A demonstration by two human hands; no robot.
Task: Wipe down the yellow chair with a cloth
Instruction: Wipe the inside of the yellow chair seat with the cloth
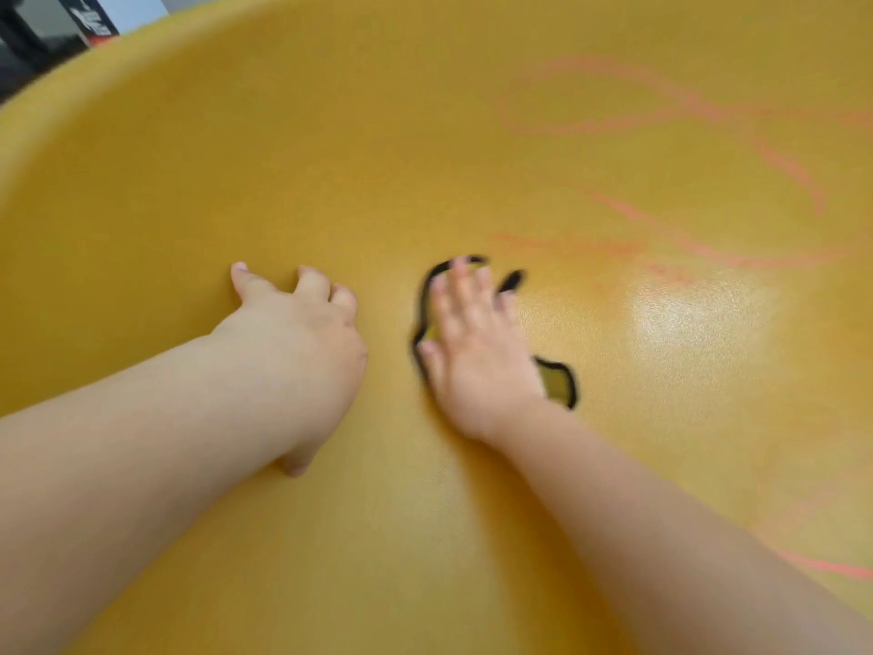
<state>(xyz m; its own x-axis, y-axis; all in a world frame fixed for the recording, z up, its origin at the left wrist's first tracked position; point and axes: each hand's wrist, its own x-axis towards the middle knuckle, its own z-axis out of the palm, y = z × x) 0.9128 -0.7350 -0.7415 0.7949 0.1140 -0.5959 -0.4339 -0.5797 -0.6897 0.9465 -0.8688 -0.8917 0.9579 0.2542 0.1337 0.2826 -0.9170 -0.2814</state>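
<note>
Most of the cloth (558,386) is being covered by the blurred right hand (472,342), only dark-edged scraps showing. The yellow chair (330,134) is being cropped by the edges; background objects (89,21) are being blurred.

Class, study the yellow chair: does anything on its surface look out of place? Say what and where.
Yes. Pink scribbled lines loop across the yellow chair, above and right of the right hand, with another streak at the lower right edge. They look drawn on, unlike the plain surface around them.
</note>
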